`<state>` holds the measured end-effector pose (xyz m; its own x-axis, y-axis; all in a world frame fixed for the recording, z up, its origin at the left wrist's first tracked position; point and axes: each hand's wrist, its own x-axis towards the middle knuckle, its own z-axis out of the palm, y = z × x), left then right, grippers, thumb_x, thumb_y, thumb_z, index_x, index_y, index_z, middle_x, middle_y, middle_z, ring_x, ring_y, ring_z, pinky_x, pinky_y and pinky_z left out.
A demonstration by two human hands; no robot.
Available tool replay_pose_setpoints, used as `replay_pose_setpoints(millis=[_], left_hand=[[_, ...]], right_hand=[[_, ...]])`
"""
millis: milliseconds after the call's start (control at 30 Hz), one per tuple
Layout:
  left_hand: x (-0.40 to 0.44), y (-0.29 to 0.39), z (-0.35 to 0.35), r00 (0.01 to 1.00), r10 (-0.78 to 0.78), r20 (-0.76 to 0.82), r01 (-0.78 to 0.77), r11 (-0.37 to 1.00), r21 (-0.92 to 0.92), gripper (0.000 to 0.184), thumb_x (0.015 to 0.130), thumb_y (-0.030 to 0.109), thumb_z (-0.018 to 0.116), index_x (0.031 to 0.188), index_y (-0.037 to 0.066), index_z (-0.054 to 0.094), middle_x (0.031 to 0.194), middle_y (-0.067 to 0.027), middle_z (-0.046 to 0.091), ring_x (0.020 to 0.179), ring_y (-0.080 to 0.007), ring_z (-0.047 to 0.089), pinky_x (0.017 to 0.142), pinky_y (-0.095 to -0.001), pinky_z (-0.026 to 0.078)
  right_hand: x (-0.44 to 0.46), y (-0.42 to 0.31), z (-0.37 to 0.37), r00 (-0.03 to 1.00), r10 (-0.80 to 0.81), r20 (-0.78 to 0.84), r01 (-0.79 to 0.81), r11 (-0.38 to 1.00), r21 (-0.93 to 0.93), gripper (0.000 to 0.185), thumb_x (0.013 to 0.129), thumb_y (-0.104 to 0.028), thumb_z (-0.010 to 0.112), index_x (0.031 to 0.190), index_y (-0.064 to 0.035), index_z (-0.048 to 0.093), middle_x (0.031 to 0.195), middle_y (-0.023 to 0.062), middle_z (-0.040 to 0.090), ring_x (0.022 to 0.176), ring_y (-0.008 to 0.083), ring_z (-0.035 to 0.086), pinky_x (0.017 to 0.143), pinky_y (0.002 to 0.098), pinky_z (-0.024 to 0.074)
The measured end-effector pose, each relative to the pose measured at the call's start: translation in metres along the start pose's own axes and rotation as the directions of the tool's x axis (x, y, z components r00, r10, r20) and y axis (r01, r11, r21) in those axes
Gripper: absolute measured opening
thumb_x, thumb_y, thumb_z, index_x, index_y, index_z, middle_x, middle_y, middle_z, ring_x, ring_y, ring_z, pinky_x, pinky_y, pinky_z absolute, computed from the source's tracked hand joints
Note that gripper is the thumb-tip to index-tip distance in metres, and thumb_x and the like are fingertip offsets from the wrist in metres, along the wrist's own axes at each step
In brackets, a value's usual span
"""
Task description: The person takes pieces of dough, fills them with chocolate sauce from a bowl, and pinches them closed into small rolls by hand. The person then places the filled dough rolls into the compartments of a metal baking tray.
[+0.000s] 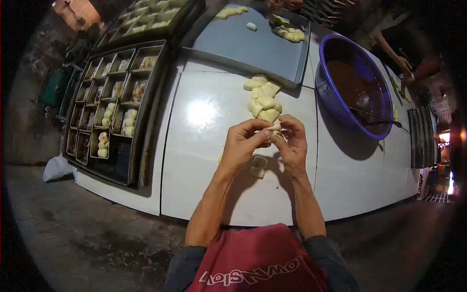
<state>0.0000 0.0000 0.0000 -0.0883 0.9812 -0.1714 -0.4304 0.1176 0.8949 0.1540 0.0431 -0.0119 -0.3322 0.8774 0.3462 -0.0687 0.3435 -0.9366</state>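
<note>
Above the white table, my left hand (249,139) and my right hand (292,146) meet, their fingers pinching a small piece of pale dough (275,127) between them. Just beyond the fingertips lies a heap of dough pieces (265,101), some pressed against each other. Below the hands, close to my wrists, a couple of small dough pieces (259,166) rest on the tabletop (199,160). Part of the held dough is hidden by my fingers.
On the left stands a dark compartmented baking pan (138,160), some cells holding dough rolls (129,122). A second pan (146,19) is behind it. A grey tray (228,41) carries more dough. Right, a purple basin (323,73) holds brown filling and a long-handled utensil (374,117). Another person (406,48) works far right.
</note>
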Motion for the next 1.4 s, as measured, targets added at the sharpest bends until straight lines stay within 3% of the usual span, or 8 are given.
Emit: replay_pose_setpoints(millis=[200, 433, 567, 733, 900, 1033, 1167, 1400], left_hand=[[-0.012, -0.012, 0.005, 0.997, -0.080, -0.010, 0.079, 0.995, -0.063, 0.024, 0.094, 0.013, 0.064, 0.114, -0.001, 0.067, 0.099, -0.0062, 0.068, 0.085, -0.0133, 0.066, 0.077, -0.0301, 0.059], [-0.014, -0.024, -0.002, 0.976, -0.192, -0.104, 0.189, 0.981, -0.040, 0.032, 0.089, 0.016, 0.074, 0.113, -0.003, 0.067, 0.095, -0.0103, 0.069, 0.082, -0.0132, 0.065, 0.070, -0.0246, 0.054], [-0.022, -0.019, -0.001, 0.976, -0.177, -0.129, 0.182, 0.983, 0.026, 0.036, 0.096, 0.023, 0.066, 0.119, -0.005, 0.064, 0.097, -0.0091, 0.068, 0.079, -0.0145, 0.065, 0.071, -0.0267, 0.054], [-0.055, -0.019, -0.006, 0.947, 0.028, -0.321, 0.154, 0.834, 0.530, 0.043, 0.096, 0.026, 0.064, 0.130, 0.000, 0.059, 0.114, -0.0200, 0.069, 0.088, -0.0216, 0.070, 0.076, -0.0317, 0.056], [-0.093, -0.042, 0.007, 0.977, 0.035, -0.210, 0.136, 0.658, 0.741, 0.071, 0.077, 0.025, 0.083, 0.136, 0.001, 0.051, 0.118, -0.0203, 0.065, 0.091, -0.0286, 0.070, 0.079, -0.0380, 0.056], [-0.079, -0.081, 0.022, 0.951, 0.180, -0.251, 0.066, 0.676, 0.734, 0.070, 0.078, 0.017, 0.077, 0.139, 0.001, 0.046, 0.120, -0.0214, 0.058, 0.106, -0.0397, 0.061, 0.086, -0.0455, 0.051], [-0.069, -0.095, 0.011, 0.950, 0.224, -0.218, 0.004, 0.690, 0.724, 0.048, 0.083, 0.014, 0.071, 0.126, 0.002, 0.055, 0.114, -0.0195, 0.063, 0.101, -0.0412, 0.063, 0.083, -0.0467, 0.052], [-0.119, 0.005, -0.062, 0.849, 0.439, -0.295, -0.125, 0.709, 0.695, 0.044, 0.081, 0.011, 0.071, 0.122, 0.001, 0.059, 0.114, -0.0185, 0.064, 0.099, -0.0351, 0.066, 0.083, -0.0406, 0.054]], right_hand=[[-0.003, 0.016, 0.007, 0.970, -0.206, -0.126, 0.162, 0.943, -0.290, 0.015, 0.089, -0.012, 0.072, 0.088, -0.0017, 0.061, 0.078, 0.0032, 0.058, 0.069, 0.0118, 0.055, 0.062, 0.0267, 0.0463], [-0.009, -0.003, 0.000, 0.989, 0.142, -0.045, -0.149, 0.920, -0.361, 0.016, 0.089, -0.012, 0.070, 0.099, -0.0005, 0.067, 0.091, 0.0121, 0.068, 0.075, 0.0173, 0.064, 0.062, 0.0289, 0.0483], [-0.020, -0.018, -0.011, 0.976, 0.034, 0.217, 0.049, 0.928, -0.368, 0.023, 0.090, -0.013, 0.068, 0.110, -0.0024, 0.066, 0.106, 0.0131, 0.066, 0.087, 0.0190, 0.065, 0.071, 0.0305, 0.0544], [-0.025, 0.004, -0.013, 0.790, 0.595, 0.148, -0.561, 0.799, -0.216, 0.026, 0.093, -0.013, 0.061, 0.112, 0.0041, 0.067, 0.096, 0.0121, 0.069, 0.085, 0.0188, 0.064, 0.073, 0.0288, 0.0518], [-0.031, -0.003, -0.012, 0.913, 0.376, 0.159, -0.146, 0.664, -0.733, 0.027, 0.093, -0.016, 0.056, 0.108, 0.0019, 0.069, 0.112, 0.0205, 0.065, 0.099, 0.0368, 0.064, 0.087, 0.0417, 0.0498], [-0.033, 0.005, -0.007, 0.889, 0.387, 0.245, -0.183, 0.791, -0.583, 0.028, 0.093, -0.010, 0.051, 0.111, 0.0068, 0.064, 0.112, 0.0230, 0.065, 0.101, 0.0400, 0.063, 0.091, 0.0427, 0.0488], [-0.037, -0.018, 0.013, 0.742, 0.661, 0.112, -0.602, 0.731, -0.320, 0.026, 0.093, -0.006, 0.049, 0.107, 0.0095, 0.064, 0.096, 0.0163, 0.068, 0.089, 0.0211, 0.063, 0.082, 0.0321, 0.0497], [-0.002, -0.032, 0.088, 0.730, 0.528, 0.434, -0.434, 0.849, -0.303, 0.025, 0.098, -0.014, 0.053, 0.112, 0.0035, 0.064, 0.094, 0.0067, 0.066, 0.085, 0.0112, 0.059, 0.076, 0.0271, 0.0496]])
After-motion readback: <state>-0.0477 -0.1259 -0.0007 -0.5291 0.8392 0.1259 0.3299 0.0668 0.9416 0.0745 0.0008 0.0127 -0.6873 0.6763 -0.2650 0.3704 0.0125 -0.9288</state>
